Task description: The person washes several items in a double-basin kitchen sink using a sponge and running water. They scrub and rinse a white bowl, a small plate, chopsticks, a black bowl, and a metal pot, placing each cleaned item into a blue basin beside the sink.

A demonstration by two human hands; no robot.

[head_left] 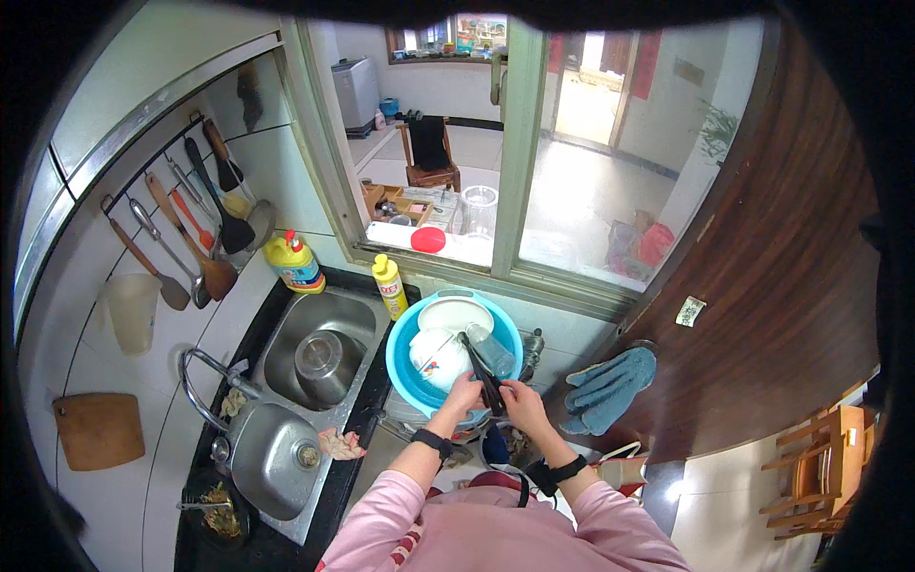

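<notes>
In front of me a light-blue plastic basin (397, 357) holds a white bowl (437, 352) with a coloured motif, a whitish oval dish (457, 312) and a clear plastic container (490, 350). Over the basin's near rim, my left hand (466, 395) and my right hand (520, 406) hold a bundle of dark, slender utensils (487, 379), possibly chopsticks. The tips of the bundle point away from me, towards the clear container. Both hands are close together with the bundle between them.
Left of the basin are a steel double sink (282, 457) with a metal pot (329, 366), a faucet (196, 397) and a pink cloth (342, 444). Yellow bottles (389, 286) stand behind. A blue glove (615, 390) hangs at right. A dark dish (221, 518) with food scraps sits at lower left.
</notes>
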